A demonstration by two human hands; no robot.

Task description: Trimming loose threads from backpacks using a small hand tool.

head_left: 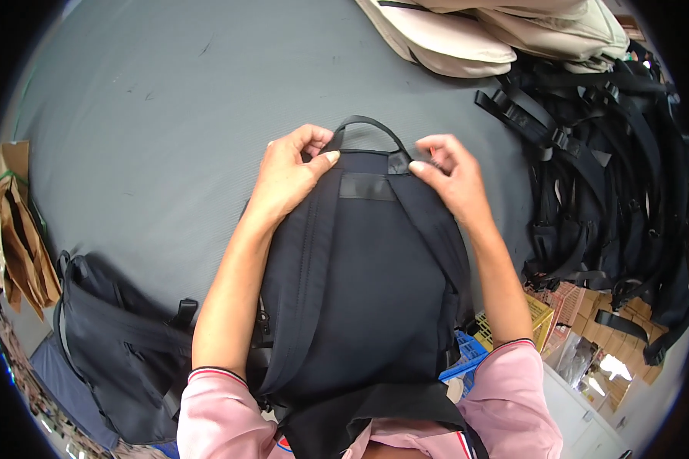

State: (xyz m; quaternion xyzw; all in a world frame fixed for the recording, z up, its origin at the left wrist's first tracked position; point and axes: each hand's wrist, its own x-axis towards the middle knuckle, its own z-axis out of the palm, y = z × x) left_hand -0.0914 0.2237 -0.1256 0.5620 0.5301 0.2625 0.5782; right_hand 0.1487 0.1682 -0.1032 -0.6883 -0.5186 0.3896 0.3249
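A black backpack (375, 260) lies in front of me with its two shoulder straps facing up and its looped carry handle (371, 120) at the far end. My left hand (295, 164) pinches the top left corner, thumb on the fabric beside the handle's base. At the top right corner, my right hand (452, 172) is closed around the edge, thumb laid over the strap near the handle's other base. Its curled fingers are slightly blurred and partly hide what is between them. A dark smooth patch (366, 188) sits below the handle.
The backpack lies on a grey table (168, 153). Another black backpack (130, 344) is at the lower left. Black bags with straps (589, 176) are heaped at the right, beige bags (467, 46) at the far right. Brown paper (19, 229), a yellow crate (536, 321) and a blue crate (467, 356) flank me.
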